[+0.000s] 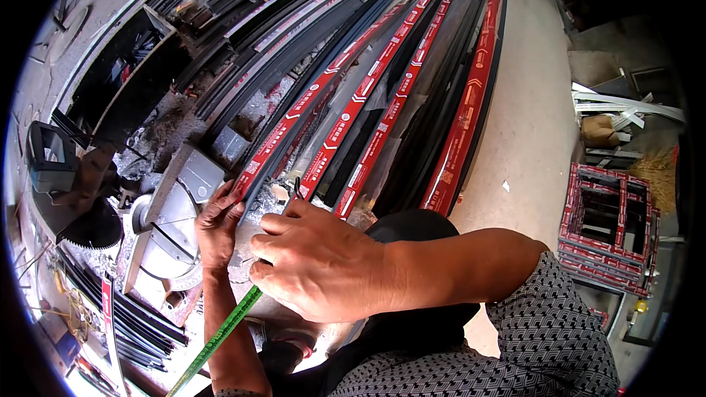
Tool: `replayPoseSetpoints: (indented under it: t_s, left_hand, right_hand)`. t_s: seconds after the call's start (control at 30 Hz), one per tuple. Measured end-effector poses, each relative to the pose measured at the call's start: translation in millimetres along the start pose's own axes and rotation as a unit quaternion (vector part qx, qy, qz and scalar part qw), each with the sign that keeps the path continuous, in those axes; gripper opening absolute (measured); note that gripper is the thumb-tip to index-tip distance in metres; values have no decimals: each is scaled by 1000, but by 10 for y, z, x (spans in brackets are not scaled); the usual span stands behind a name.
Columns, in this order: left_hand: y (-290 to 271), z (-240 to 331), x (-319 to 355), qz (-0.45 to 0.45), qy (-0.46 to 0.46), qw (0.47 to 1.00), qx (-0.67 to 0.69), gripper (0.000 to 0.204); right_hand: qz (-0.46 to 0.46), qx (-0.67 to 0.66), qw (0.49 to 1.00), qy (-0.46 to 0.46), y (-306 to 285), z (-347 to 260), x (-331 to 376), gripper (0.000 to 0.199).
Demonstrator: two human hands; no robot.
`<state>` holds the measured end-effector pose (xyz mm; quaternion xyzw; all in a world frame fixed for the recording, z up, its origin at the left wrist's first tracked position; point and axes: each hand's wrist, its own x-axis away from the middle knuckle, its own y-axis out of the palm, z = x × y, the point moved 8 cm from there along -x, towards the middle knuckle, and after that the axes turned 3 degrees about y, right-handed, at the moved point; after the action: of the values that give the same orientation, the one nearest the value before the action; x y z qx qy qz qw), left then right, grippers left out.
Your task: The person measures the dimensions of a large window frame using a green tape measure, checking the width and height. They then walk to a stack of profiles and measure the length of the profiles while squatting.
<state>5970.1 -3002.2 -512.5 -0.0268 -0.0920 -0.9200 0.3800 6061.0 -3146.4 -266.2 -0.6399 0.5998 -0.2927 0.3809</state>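
Observation:
My left hand [218,224] is closed around the near end of a long dark profile with red printed film [283,129]. Beside it, my right hand [320,261] is curled, palm down. A green measuring tape [220,332] with dark markings comes out from beneath its fingers and slants to the lower left. Its fingertips are mostly hidden from above. A short dark tip [298,188] stands out past the knuckles; I cannot tell what it belongs to. More red-filmed profiles [342,129] fan away from me just beyond both hands.
A miter saw with a round metal table [165,250] and a toothed blade [92,231] stands at left. Behind it is a dark open bin [121,66]. Several black strips [140,327] lie at lower left. Red-filmed frames [609,220] are stacked at right, below white offcuts [625,106].

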Motion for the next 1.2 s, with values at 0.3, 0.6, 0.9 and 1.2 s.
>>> replayPoseSetpoints:
  t_s: [0.3,0.6,0.9,1.2]
  left_hand:
    - [73,426,-52,-29,104,987,-118,28]
    - [47,49,-90,-67,80,977,-186,29]
    - [42,-1018,57,-149,-46,911,-383,44]
    - [422,-431,173,-76,157,786,-594,51]
  right_hand:
    - [17,-32,999,7,19,30,13,14]
    - [4,-19,1000,6,39,21,-7,20]
    - [-5,-6,1000,1,-2,14,-19,20]
    - [-2,-2,1000,-5,-2,17,-17,21]
